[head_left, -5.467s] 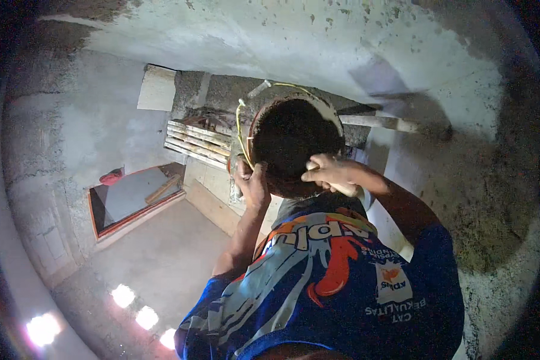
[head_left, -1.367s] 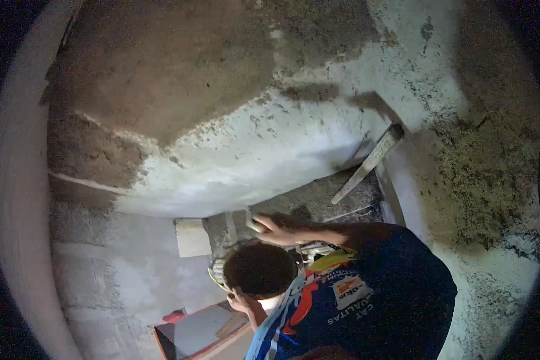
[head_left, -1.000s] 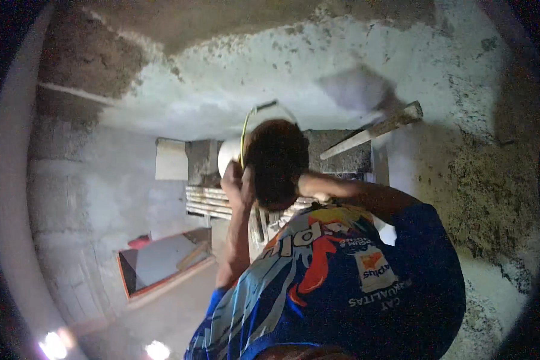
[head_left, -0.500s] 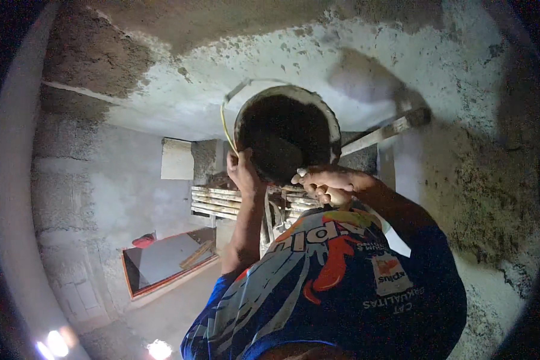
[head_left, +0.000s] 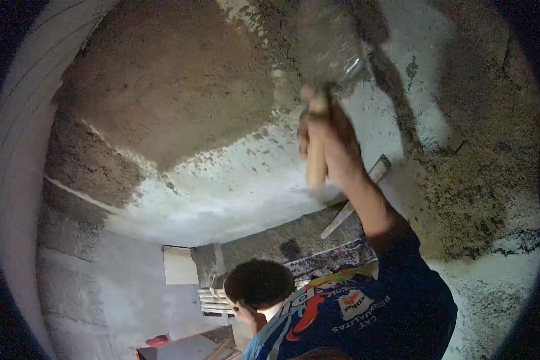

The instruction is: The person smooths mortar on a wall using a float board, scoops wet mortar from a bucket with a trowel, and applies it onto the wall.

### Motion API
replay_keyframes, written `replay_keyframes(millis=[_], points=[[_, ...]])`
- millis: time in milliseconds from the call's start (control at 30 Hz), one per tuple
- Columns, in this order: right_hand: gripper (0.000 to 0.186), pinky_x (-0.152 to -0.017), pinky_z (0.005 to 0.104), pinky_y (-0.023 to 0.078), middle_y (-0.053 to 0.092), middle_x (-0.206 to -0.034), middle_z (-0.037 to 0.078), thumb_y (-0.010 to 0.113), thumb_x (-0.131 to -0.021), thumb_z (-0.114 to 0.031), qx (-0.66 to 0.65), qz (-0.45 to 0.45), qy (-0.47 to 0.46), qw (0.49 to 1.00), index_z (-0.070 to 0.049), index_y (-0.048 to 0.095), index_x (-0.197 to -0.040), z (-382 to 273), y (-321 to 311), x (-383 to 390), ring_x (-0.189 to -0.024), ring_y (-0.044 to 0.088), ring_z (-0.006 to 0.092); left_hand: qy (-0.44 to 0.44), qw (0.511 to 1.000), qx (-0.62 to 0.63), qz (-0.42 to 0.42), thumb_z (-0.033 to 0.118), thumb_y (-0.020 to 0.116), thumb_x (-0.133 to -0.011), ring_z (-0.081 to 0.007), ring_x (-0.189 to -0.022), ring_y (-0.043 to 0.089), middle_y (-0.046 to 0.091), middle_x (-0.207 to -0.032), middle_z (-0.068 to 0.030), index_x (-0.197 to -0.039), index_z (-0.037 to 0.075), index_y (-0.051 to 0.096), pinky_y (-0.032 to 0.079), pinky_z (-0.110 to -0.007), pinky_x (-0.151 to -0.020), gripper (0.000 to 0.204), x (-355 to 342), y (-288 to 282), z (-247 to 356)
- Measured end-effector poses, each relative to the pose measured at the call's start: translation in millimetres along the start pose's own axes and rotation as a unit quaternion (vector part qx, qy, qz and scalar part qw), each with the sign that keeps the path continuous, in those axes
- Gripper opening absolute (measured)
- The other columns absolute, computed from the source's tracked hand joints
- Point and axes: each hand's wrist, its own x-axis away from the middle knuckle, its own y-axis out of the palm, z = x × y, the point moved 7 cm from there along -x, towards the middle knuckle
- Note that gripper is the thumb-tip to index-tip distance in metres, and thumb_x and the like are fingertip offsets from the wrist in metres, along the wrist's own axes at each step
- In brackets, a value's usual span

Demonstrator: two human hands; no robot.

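Observation:
My right hand [head_left: 339, 144] is raised against the wall, fingers wrapped round the pale wooden handle of a plastering trowel [head_left: 316, 165]. The trowel's blade is smeared by motion and lies at or close to the wall surface, among wet-looking mortar [head_left: 180, 84]. Low in the picture, my left hand [head_left: 245, 313] is closed at the edge of a round bucket [head_left: 291, 283]. Dark stuff fills the bucket's inside, too dim to make out. Most of the left forearm is hidden behind my shirt.
A rough, partly coated wall [head_left: 222, 204] spans the upper view. A wooden batten [head_left: 355, 198] slants out below my right arm. Stacked pale poles [head_left: 213, 300] stand behind the bucket. An orange-edged panel [head_left: 186, 349] and a red item [head_left: 157, 341] lie at lower left.
My right hand has swung up from beside the bucket to the wall, and the trowel now shows. Bucket and left hand sit lower in the picture; the view has tipped up the wall.

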Motion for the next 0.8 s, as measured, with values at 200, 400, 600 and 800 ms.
replay_keyframes(millis=[200, 400, 600, 800], points=[[0.044, -0.062, 0.0356, 0.046, 0.053, -0.077, 0.007, 0.063, -0.084, -0.015, 0.271, 0.462, -0.470, 0.701, -0.001, 0.042, -0.120, -44.4, -118.2, -161.4, -0.074, 0.055, 0.0193, -0.016, 0.986, -0.013, 0.165, 0.026, 0.055, -0.085, -0.0318, -0.087, 0.058, 0.060, -0.104, -0.0241, -0.117, -0.009, 0.051, 0.045, -0.044, -0.078, 0.048, 46.6, -78.2, 20.5], [0.011, -0.068, 0.0387, 0.045, 0.051, -0.080, 0.008, 0.045, -0.089, -0.007, 0.439, 0.045, -0.147, 0.885, -0.002, 0.049, -0.098, 122.2, 29.5, -175.8, -0.073, 0.051, 0.0192, -0.023, 0.970, -0.085, 0.226, 0.036, 0.060, -0.082, -0.0324, -0.085, 0.059, 0.063, -0.100, -0.0236, -0.114, -0.009, 0.055, 0.045, -0.041, -0.078, 0.056, 39.9, -122.3, 4.0], [0.039, -0.057, 0.0327, 0.045, 0.055, -0.084, 0.006, 0.056, -0.086, -0.021, 0.157, -0.339, 0.144, 0.916, -0.001, 0.047, -0.117, 339.0, 32.8, 184.6, -0.065, 0.051, 0.0173, 0.044, 0.996, 0.059, 0.045, 0.019, 0.058, -0.083, -0.0279, -0.086, 0.058, 0.059, -0.107, -0.0180, -0.119, -0.005, 0.051, 0.048, -0.039, -0.075, 0.045, 25.9, -45.8, 55.2], [0.026, -0.057, 0.0405, 0.049, 0.060, -0.067, 0.012, 0.060, -0.068, -0.021, 0.439, -0.641, -0.094, 0.623, 0.003, 0.068, -0.075, 370.0, 31.9, 290.7, -0.069, 0.061, 0.0256, 0.227, 0.968, 0.026, -0.104, 0.010, 0.058, -0.076, -0.0197, -0.069, 0.050, 0.058, -0.080, -0.0111, -0.090, -0.007, 0.055, 0.043, -0.036, -0.062, 0.023, 63.1, 36.5, 161.9]])
